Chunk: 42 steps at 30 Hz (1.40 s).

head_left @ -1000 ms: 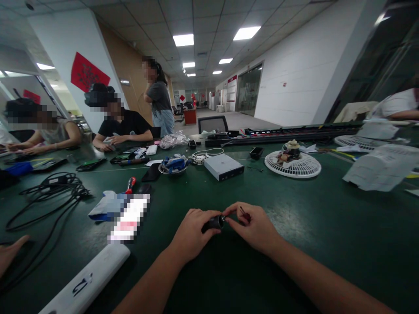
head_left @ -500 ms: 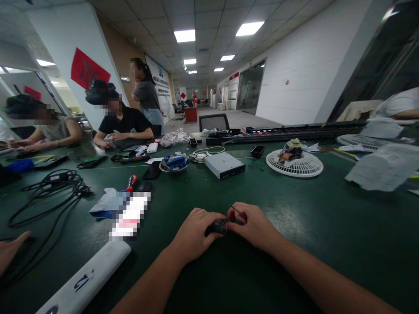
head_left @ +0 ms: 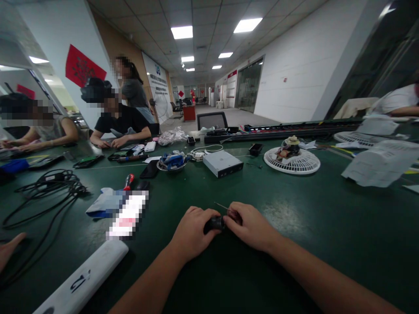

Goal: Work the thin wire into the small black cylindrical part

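Close in front of me, my left hand [head_left: 192, 231] is closed around a small black cylindrical part [head_left: 216, 223], lying sideways between thumb and fingers. My right hand [head_left: 251, 224] meets it from the other side, its thumb and fingertips at the part's right end. A thin metal rod [head_left: 221, 206] sticks out leftward from my curled right fingers, above the black part; its other end is hidden in the hand, so its kind is unclear. Both hands are just above the green table [head_left: 209, 279].
Left of my arm lie a long white device [head_left: 81, 279], a blue-and-white cloth [head_left: 101, 203], a red-handled tool [head_left: 128, 181] and black cables [head_left: 55, 187]. Farther back are a grey disc drive [head_left: 223, 163], a bowl of blue items [head_left: 172, 161] and a white fan grille [head_left: 307, 163]. Another person's hand [head_left: 11, 250] shows at left.
The thin rod in my right hand has swung to point left over the black part. The part's open end has turned rightward. My view has shifted slightly.
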Tool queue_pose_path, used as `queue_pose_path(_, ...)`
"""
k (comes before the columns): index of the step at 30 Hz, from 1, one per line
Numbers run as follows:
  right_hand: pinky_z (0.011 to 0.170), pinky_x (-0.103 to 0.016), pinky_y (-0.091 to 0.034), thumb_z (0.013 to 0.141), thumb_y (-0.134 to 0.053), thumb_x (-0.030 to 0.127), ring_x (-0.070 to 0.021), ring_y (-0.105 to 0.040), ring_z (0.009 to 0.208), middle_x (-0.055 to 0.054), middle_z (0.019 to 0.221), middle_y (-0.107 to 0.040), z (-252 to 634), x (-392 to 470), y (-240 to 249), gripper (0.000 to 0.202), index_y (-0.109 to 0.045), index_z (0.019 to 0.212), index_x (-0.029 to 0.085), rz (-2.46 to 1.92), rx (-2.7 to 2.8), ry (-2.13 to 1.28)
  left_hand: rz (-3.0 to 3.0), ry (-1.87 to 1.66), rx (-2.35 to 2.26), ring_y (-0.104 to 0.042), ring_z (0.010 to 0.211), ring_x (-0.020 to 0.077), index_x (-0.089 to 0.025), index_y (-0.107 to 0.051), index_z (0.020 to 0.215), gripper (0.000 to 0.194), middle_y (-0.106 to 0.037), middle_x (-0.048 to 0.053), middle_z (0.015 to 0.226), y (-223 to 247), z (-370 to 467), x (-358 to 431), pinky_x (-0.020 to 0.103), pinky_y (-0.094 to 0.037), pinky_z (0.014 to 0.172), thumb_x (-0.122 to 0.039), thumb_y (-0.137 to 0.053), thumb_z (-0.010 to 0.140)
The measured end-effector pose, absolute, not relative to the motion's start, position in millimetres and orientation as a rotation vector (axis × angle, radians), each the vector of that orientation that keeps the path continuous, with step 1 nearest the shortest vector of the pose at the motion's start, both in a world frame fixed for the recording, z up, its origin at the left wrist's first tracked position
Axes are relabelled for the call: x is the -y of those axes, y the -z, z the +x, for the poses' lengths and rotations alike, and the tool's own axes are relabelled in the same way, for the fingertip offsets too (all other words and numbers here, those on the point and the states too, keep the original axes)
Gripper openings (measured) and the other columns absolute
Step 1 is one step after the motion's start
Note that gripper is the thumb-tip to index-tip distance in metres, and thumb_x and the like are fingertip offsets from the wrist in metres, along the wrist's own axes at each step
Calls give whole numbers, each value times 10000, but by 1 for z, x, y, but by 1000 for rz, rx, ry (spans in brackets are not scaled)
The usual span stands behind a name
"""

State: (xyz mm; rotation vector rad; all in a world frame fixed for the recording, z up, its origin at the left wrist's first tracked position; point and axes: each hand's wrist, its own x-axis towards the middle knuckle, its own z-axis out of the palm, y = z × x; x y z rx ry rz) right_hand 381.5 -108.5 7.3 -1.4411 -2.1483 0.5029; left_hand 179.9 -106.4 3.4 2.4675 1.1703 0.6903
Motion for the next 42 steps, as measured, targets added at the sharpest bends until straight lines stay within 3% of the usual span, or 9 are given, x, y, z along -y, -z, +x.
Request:
queue_pose_path(5, 625, -287, -348, 984, -296, 327, -162, -543, 678, -27, 738, -578, 392, 103, -13, 317, -511, 789, 200, -1551, 2052, -526, 2334, -769, -1470, -602, 954, 221, -281, -618, 1063, 278, -682, -3, 1009, -1, 175, 101, 381, -440, 845, -264, -679, 792)
queue_pose_path(13, 727, -298, -434, 917, -476, 256, -169, -585, 821, -35, 919, -625, 394, 98, -8, 148, -619, 941, 223, -1424, 2143, -439, 2263, -814, -1589, -618, 933, 225, -260, -625, 1076, 277, -695, 12, 986, -1, 169, 96, 385, -460, 826, -314, -659, 807)
queue_pose_path(19, 753, -331, -450, 896, -518, 262, -194, -572, 865, -42, 902, -600, 393, 103, -13, 133, -646, 896, 228, -1451, 2181, -267, 2355, -782, -1558, -610, 916, 216, -281, -634, 1072, 263, -693, -3, 959, -1, 170, 98, 393, -443, 856, -284, -655, 810)
queue_pose_path(33, 729, -317, -440, 879, -531, 281, -183, -578, 832, -43, 888, -615, 392, 107, -17, 137, -651, 861, 217, -1509, 2191, -323, 2473, -692, -1486, -612, 898, 210, -277, -651, 1096, 290, -703, 5, 951, -6, 174, 102, 396, -437, 894, -232, -651, 810)
queue_pose_path(38, 706, -315, -421, 917, -481, 323, -184, -588, 808, -60, 907, -639, 392, 104, -17, 206, -646, 896, 202, -1634, 2064, -364, 2403, -728, -1583, -615, 892, 224, -279, -644, 1089, 266, -695, 12, 935, -5, 173, 100, 403, -444, 862, -253, -633, 824)
queue_pose_path(42, 651, -310, -388, 970, -384, 397, -175, -566, 720, -58, 799, -625, 389, 104, -15, 344, -598, 798, 189, -1667, 2028, -444, 2348, -742, -1674, -615, 909, 238, -279, -635, 1094, 263, -691, 25, 968, -1, 170, 97, 397, -451, 828, -284, -631, 831)
